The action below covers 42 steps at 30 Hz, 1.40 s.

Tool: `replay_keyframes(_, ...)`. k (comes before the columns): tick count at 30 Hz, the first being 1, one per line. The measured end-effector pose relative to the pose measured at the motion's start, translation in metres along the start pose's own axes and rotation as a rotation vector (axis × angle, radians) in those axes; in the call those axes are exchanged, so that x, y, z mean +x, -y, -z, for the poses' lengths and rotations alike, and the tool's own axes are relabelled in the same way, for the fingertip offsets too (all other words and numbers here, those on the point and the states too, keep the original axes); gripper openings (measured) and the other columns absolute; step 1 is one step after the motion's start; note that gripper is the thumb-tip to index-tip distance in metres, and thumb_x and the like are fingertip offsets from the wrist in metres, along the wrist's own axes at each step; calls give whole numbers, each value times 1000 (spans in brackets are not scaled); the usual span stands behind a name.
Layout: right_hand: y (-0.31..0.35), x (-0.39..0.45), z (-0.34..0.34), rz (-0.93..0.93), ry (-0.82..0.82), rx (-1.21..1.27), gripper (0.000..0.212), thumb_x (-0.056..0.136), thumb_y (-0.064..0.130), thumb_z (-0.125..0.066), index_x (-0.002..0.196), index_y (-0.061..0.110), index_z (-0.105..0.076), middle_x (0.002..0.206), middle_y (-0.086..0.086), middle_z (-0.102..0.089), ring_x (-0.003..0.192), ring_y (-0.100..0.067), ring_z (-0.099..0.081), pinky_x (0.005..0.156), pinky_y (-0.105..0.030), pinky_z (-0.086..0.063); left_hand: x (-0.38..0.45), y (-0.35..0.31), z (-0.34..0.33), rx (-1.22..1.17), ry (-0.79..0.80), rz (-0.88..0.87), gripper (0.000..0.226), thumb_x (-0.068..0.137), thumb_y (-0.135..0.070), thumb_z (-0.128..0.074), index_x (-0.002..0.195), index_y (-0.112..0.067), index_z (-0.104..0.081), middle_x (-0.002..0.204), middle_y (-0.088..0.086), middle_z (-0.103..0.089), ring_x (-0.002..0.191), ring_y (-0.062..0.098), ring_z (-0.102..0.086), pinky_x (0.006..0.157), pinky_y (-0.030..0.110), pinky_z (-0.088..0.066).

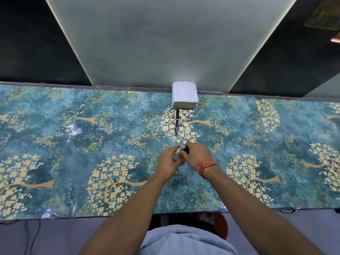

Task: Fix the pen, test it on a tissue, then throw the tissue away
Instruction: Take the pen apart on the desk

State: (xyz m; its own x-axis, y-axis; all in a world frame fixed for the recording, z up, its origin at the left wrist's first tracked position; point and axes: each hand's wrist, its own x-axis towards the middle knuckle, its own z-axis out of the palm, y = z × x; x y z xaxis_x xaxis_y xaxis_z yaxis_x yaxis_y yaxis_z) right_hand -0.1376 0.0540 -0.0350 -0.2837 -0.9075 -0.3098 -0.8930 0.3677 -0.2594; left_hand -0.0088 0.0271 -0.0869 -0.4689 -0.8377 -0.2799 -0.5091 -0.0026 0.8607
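A black pen barrel (176,122) lies on the table, pointing away from me, just in front of a white stack of tissues (184,95) at the table's back edge. Nearer to me, my two hands meet over the table's middle. My right hand (196,155), with a red thread around its wrist, closes its fingers on a small dark pen part (185,150). My left hand (168,160) is beside it with fingers spread and curled towards the same part; whether it touches the part is hidden.
The table (92,144) carries a glossy teal covering with yellow flower trees. A frosted panel (165,43) rises behind the tissues between dark panels. The near table edge runs just above my lap, and a brown stool (221,225) shows below.
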Motion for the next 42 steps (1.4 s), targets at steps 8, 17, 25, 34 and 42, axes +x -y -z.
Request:
replay_keyframes(8, 3, 9, 6, 63, 62, -32, 19, 93, 24, -55, 90, 9, -65, 90, -12, -66, 85, -29, -61, 71, -35, -45, 8, 3, -6, -48, 20, -11, 35, 86, -18, -71, 121, -21, -66, 109, 1, -65, 83, 18, -66, 80, 43, -58)
replay_keyframes(17, 0, 4, 12, 55, 62, -96, 27, 94, 34, -53, 107, 11, -55, 99, -10, -61, 93, -30, -59, 71, -39, -50, 6, 1, -6, -77, -1, 19, 36, 83, -13, -73, 118, -20, -68, 105, -2, -68, 81, 19, -67, 76, 38, -58)
replay_keyframes(25, 8, 4, 15, 43, 93, -180, 30, 92, 35, -52, 109, 10, -55, 108, -11, -58, 96, -33, -60, 68, -37, -47, 4, 1, -7, -59, -10, 10, 35, 83, -12, -71, 117, -22, -69, 107, 2, -68, 76, 23, -68, 73, 45, -58)
replay_keyframes(34, 4, 5, 19, 62, 112, -150, 26, 94, 35, -50, 104, 11, -56, 107, -12, -58, 92, -33, -60, 67, -38, -46, 2, -2, -6, -48, -8, 20, 40, 85, -12, -70, 123, -21, -65, 111, 4, -67, 74, 22, -65, 74, 44, -58)
replay_keyframes(42, 1, 8, 15, 103, 86, -103, 27, 90, 36, -52, 103, 13, -56, 105, -9, -52, 92, -30, -56, 69, -39, -50, 2, -5, -4, -64, 20, 54, 39, 86, -12, -69, 124, -21, -64, 87, 2, -65, 55, 5, -53, 53, 18, -41)
